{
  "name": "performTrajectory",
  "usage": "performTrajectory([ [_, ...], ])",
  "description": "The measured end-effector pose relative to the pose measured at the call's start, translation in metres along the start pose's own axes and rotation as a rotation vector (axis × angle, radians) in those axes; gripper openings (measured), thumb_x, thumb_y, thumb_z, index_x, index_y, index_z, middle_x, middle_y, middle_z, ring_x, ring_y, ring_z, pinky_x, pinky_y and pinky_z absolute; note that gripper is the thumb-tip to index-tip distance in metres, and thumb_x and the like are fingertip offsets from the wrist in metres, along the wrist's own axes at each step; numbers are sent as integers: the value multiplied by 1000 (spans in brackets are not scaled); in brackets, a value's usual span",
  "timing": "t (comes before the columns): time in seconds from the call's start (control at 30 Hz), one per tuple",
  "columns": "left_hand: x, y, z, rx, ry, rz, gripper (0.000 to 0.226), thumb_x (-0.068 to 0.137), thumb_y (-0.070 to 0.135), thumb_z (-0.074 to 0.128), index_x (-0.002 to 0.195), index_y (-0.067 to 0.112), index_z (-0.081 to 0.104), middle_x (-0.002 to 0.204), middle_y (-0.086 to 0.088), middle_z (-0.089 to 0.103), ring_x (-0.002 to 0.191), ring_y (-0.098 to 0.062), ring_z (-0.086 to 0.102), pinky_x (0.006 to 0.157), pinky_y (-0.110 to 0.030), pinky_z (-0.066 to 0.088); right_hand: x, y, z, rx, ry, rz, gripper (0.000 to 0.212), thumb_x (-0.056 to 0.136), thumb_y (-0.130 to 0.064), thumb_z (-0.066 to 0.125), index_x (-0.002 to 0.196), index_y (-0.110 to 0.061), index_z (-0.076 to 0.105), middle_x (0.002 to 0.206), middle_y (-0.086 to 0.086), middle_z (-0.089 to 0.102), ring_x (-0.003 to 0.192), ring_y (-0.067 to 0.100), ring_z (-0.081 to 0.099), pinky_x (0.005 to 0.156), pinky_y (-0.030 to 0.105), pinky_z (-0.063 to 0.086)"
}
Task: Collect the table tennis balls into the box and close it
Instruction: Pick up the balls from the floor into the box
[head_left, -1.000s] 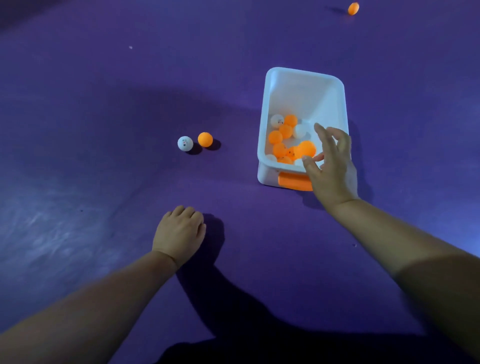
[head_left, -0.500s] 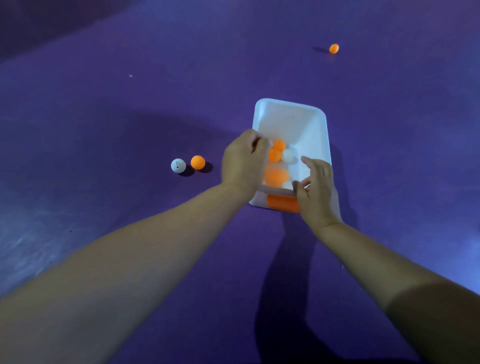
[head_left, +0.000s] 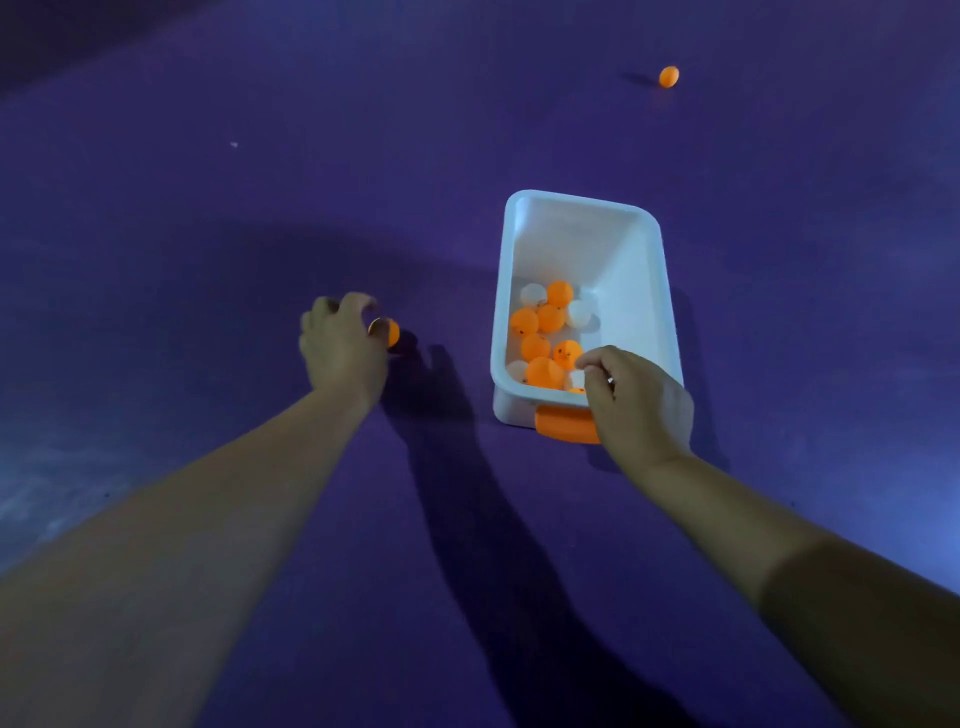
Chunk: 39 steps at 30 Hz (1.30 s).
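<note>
On the purple desk (head_left: 208, 234), the open white rectangular plastic box (head_left: 636, 249) with an orange front latch (head_left: 563, 423) holds a cluster of orange and white table tennis balls (head_left: 550, 332) at its near end. Collection step is in hand. Left hand (head_left: 343, 348) has its fingers curled over a loose orange ball (head_left: 389, 332), left of the box. Right hand (head_left: 639, 405) rests at the near rim, fingers pinched narrow; contents cannot be told. Another orange ball (head_left: 668, 76) lies well apart, far right. Next: carry the ball to the box. No lid visible.

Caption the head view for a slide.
Left hand closing on an orange ball while the right hand steadies the open box.
</note>
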<state>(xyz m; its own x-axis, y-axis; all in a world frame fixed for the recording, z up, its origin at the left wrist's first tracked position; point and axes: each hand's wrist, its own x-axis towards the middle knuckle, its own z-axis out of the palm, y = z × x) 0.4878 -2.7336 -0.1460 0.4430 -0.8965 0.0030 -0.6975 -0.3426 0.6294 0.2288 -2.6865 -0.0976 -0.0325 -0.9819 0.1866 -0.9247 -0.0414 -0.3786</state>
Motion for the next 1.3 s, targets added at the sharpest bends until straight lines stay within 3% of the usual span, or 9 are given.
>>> performTrajectory([
  [0.17,15,-34,1,180,-129,160,40,90,30,54,131,28,52,134,-5,48,126,-32,32,102,-45,26,-2,3,15,-144,166,-103,34,91,-24,34,92,-16,67,59,4,55,50,19,46,44,17,19],
  [0.3,23,-30,18,243,-294,227,50,89,28,56,137,32,43,134,-6,45,126,-32,32,101,-49,29,-3,6,19,-138,190,-142,30,91,-20,37,89,-12,66,55,3,50,46,16,40,45,14,16],
  [0.47,6,-35,32,241,-215,214,42,91,16,52,132,22,43,127,-15,44,115,-34,38,89,-46,39,-4,5,18,-140,207,-166,25,88,-17,40,85,-12,64,54,2,48,48,14,35,45,14,13],
  [0.6,1,-8,30,-110,-88,71,34,91,32,44,124,23,46,117,-6,55,108,-28,48,79,-42,44,-3,4,17,-163,212,-200,26,89,-17,39,84,-10,64,53,2,48,48,12,33,46,12,10],
  [0.73,-19,59,12,-404,-39,333,44,87,52,44,122,25,50,95,7,58,78,-9,54,65,-27,44,-5,3,17,-142,229,-191,25,87,-14,39,82,-11,64,52,2,48,44,17,40,45,19,17],
  [0.87,-37,110,9,-382,-199,503,63,82,66,44,130,25,48,89,10,54,77,-5,53,62,-24,43,-6,1,14,-150,221,-175,29,87,-17,38,82,-11,65,52,2,50,45,19,44,49,22,21],
  [1.1,-46,119,17,-578,-271,406,34,97,34,41,119,9,49,94,1,53,86,-12,50,73,-22,38,-17,4,8,-115,155,-184,26,86,-17,39,81,-13,64,54,0,49,46,15,41,46,15,11],
  [1.23,-50,110,32,-175,-149,457,47,89,17,54,134,11,42,133,-5,48,123,-25,36,98,-38,32,-20,6,8,-131,180,-215,24,86,-14,41,79,-13,64,52,-1,45,49,10,33,52,10,7],
  [1.3,-51,109,34,-112,-114,354,59,85,7,57,139,11,35,140,-7,40,126,-27,35,100,-40,35,-18,6,9,-140,197,-227,24,86,-13,41,78,-13,64,50,-1,44,48,9,32,52,11,7],
])
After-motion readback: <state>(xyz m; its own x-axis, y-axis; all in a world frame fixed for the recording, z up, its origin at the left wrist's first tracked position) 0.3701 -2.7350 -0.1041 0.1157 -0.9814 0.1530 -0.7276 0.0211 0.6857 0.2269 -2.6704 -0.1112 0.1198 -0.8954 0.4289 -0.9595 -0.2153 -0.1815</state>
